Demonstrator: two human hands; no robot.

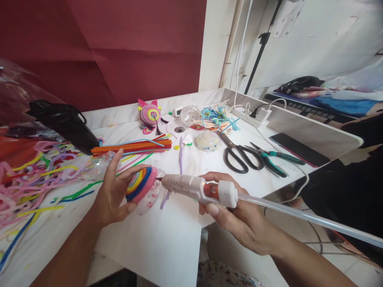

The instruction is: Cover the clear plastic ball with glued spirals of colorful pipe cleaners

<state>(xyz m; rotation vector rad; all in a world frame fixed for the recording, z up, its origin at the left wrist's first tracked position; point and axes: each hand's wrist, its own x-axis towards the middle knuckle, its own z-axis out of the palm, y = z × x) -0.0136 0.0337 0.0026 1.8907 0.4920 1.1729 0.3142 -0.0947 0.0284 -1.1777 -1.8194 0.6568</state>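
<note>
In my left hand [115,195] is a clear plastic ball half [146,201] wound with rings of coloured pipe cleaner [143,181], pink and blue outside, yellow and red further in. Fingers and thumb grip it from the left side. My right hand [233,215] is wrapped round a white hot glue gun [185,186], its tip at the pink outer ring. Whether the tip touches is too small to tell. A long clear glue stick [314,219] sticks out of the gun's back. One purple pipe cleaner [180,155] lies beyond the gun.
Scissors [239,153], pliers [272,159] and a phone [299,149] lie at right. A bundle of orange pipe cleaners [131,147], a black holder [62,123] and loose pipe cleaners [24,179] fill the left. A finished pink ball figure [150,114] stands behind.
</note>
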